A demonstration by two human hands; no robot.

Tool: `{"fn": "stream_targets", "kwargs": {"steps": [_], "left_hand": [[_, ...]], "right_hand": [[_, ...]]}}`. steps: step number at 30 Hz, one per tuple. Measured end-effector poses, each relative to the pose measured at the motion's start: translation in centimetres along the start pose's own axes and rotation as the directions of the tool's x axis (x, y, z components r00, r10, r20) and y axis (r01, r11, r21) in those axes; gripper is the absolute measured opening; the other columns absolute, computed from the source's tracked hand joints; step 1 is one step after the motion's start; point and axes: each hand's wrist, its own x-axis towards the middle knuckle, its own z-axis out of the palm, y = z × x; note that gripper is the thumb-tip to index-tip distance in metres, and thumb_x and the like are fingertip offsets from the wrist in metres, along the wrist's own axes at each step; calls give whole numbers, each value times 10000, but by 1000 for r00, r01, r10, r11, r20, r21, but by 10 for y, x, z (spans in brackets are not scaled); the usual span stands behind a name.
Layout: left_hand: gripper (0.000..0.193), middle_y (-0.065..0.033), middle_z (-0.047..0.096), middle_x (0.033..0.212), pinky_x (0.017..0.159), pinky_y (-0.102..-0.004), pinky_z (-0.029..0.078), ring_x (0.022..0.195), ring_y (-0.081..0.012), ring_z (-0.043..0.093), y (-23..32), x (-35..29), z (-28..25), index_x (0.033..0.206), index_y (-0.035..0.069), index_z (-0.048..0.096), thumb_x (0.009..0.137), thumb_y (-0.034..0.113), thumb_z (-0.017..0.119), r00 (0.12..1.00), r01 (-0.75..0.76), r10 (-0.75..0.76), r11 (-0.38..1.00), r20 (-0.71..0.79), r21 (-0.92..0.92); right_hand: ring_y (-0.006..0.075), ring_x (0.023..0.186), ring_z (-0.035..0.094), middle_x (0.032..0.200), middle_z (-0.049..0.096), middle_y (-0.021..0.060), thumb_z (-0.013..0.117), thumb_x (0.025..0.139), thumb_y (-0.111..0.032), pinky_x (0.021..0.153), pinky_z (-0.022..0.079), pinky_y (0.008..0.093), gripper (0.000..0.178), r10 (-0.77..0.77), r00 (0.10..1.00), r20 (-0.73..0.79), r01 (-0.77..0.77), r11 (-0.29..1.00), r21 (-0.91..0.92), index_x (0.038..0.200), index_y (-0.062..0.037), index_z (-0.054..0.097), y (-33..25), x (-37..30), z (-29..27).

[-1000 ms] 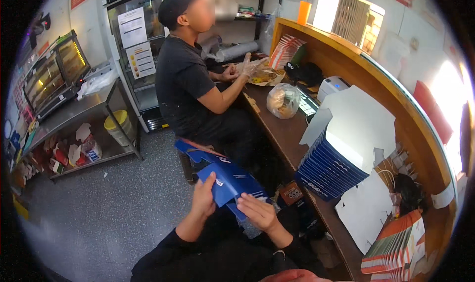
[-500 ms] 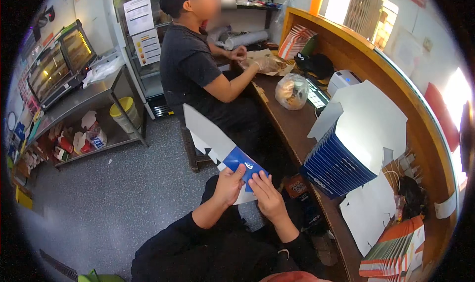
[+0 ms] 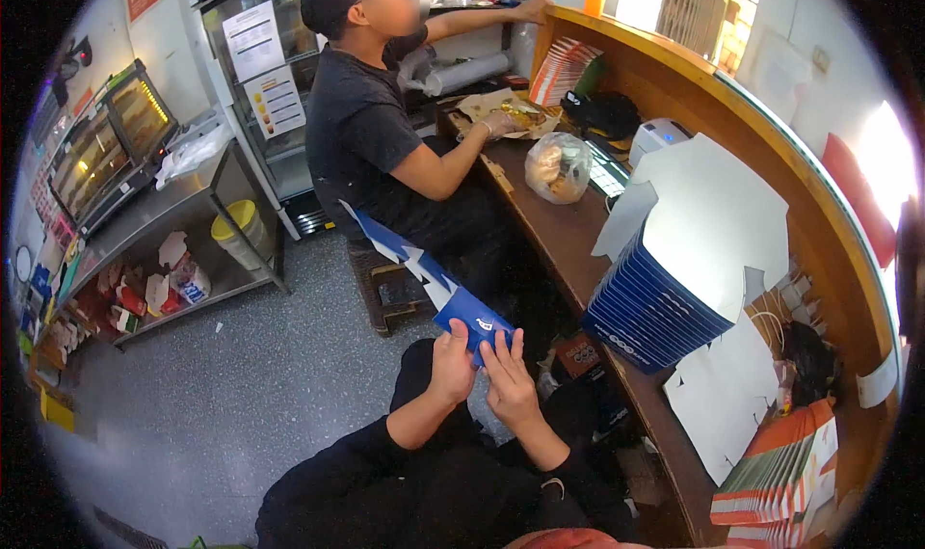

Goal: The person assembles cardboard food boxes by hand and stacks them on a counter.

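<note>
Honestly, that long carton blank has plenty of ways to go sideways

Taking the two hands as the middle of the clock, the blue-and-white carton blank is right there, held up in the air, with its notched far end poking out toward 11. The left hand pinches the near blue panel, thumb on top. The right hand has its fingers laid across the same panel; can't tell where that thumb is.

My worry is the grip: everything's held at one end, so the long side could sag or twist, and a crease could land off its line. Push too hard and a notched flap might bend or tear, imo.

Clearance is the other thing. The co-worker sits at about 11, and the far tip overlaps their dark clothes in this view. Can't tell if they touch, but a swing that way could snag. The wooden stool is at 10.

Around 2, the nested stack of blue cartons looks close to the near edge of the counter, so a stray right elbow might tip it. Same elbow could knock the white cardboard sheet at 3 or the orange-and-white cartons near 4.
</note>
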Motion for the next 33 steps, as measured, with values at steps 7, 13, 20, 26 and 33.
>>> {"fn": "stream_targets", "kwargs": {"steps": [7, 13, 20, 26, 33], "left_hand": [[214, 4, 554, 894, 668, -239, 442, 783, -86, 525, -25, 2, -22, 988, 13, 504, 872, 193, 511, 877, -371, 192, 852, 440, 369], [235, -74, 579, 902, 707, -308, 441, 804, -152, 551, 29, 2, -64, 1021, 27, 511, 829, 155, 552, 684, -339, -405, 561, 607, 756], [253, -129, 568, 846, 662, -341, 446, 764, -219, 565, 38, -21, -67, 996, 29, 501, 826, 212, 539, 425, -481, -689, 378, 587, 791], [260, 39, 512, 737, 519, -225, 405, 609, -64, 480, 22, -12, -68, 1033, 69, 516, 835, 232, 553, 218, -47, -886, 410, 410, 911], [188, 64, 489, 673, 454, -195, 344, 547, -34, 428, -4, -15, -79, 915, 78, 545, 827, 243, 568, 178, 167, -890, 449, 421, 878]], "right_hand": [[393, 1211, 294, 1285, 352, 233, 518, 748, 14, 975, 302, 405, 507, 125, 989, 74, -132, 986, 99, 1241, -20, 407, 0, 1, -8], [253, 899, 607, 1066, 565, 193, 609, 760, -75, 776, 478, 305, 280, 269, 921, 281, -359, 868, 344, 1027, 3, 580, -3, 5, -59], [242, 888, 612, 965, 616, 165, 653, 710, -37, 747, 474, 278, 237, 261, 965, 28, -258, 924, 283, 938, 21, 621, 8, -1, -51], [211, 699, 577, 792, 615, 101, 688, 673, -89, 624, 460, 297, 181, 239, 946, 218, -287, 931, 223, 841, -38, 645, 0, -6, -61], [232, 741, 553, 780, 590, 63, 659, 685, -92, 649, 454, 300, 109, 190, 891, 413, -222, 974, 31, 778, -45, 630, -13, -18, -59]]}}
